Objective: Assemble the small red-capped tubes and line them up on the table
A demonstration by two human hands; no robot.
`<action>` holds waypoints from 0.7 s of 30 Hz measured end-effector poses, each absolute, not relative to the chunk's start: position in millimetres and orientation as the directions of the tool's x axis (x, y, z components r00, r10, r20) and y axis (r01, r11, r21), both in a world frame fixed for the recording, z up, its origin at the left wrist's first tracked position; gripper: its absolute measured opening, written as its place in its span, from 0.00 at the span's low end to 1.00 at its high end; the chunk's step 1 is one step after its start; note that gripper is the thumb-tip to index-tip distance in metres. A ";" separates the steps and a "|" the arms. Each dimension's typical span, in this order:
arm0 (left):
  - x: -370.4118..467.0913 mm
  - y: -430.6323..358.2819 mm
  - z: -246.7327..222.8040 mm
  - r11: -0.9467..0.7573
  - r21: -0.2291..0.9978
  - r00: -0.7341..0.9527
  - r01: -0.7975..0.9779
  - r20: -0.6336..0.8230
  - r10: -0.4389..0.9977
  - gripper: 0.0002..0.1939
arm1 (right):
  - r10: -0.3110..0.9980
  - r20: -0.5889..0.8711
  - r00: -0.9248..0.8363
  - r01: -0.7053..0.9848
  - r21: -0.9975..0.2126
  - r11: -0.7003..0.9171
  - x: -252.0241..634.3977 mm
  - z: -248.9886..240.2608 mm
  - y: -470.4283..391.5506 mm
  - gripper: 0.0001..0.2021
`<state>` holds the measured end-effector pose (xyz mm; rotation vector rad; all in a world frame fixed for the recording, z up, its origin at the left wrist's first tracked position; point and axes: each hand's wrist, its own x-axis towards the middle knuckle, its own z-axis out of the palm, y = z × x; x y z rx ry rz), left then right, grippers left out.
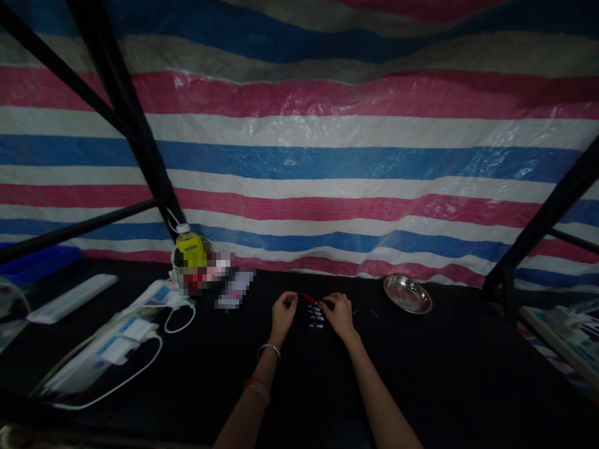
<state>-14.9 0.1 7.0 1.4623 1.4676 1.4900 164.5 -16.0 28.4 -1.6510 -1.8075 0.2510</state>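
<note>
Between my hands is a slim red pen-like marker, lying at a slant. My right hand has its fingers closed around the lower right end of it. My left hand is pinched close to the other end; what is between its fingertips, if anything, is too dark and small to make out. Just below, several dark pieces with white print lie in a row on the black tabletop; their outlines blend into the surface.
A round metal dish stands right of my hands. To the left are a blurred card-like item, a yellow bottle, a power strip with white cables, and a long white bar. A striped sheet hangs behind.
</note>
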 end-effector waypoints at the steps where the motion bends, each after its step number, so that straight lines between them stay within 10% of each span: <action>1: -14.8 0.8 5.9 -0.224 0.934 -0.225 0.279 0.290 0.930 0.09 | 0.943 0.333 0.019 0.818 -0.548 0.177 164.7 27.9 -19.2 0.10; 14: -14.8 -1.3 6.4 -0.213 0.926 -0.205 0.310 0.284 0.937 0.09 | 0.938 0.337 0.080 0.844 -0.524 0.116 166.6 27.1 -32.3 0.10; 21: -15.3 -2.7 6.8 -0.203 0.933 -0.226 0.296 0.275 0.934 0.09 | 0.868 0.372 0.328 0.419 -0.881 0.220 167.5 17.5 -19.4 0.12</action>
